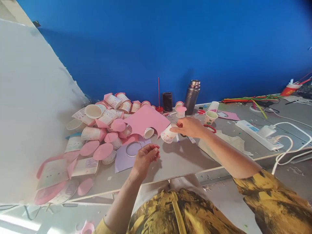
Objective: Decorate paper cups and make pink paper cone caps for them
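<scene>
A white paper cup with a coloured print (167, 135) is tilted over the table, gripped at its side by my right hand (187, 126). My left hand (147, 156) hovers lower and to the left, its fingers pinched together; whatever they may hold is too small to make out. Close to it, a roll of tape (133, 149) lies on a sheet of lilac paper (122, 162). Behind both hands is a large pink sheet (147, 117) with curved cut-outs, and another small cup (148, 132) lies on its side against it.
Many paper cups with pink paper pieces (107, 118) are heaped at the left. Along the blue wall stand a phone (167, 101) and a dark thermos (192, 97). To the right are a patterned cup (210, 117), red scissors (210, 128) and a power strip (258, 135) with white cables.
</scene>
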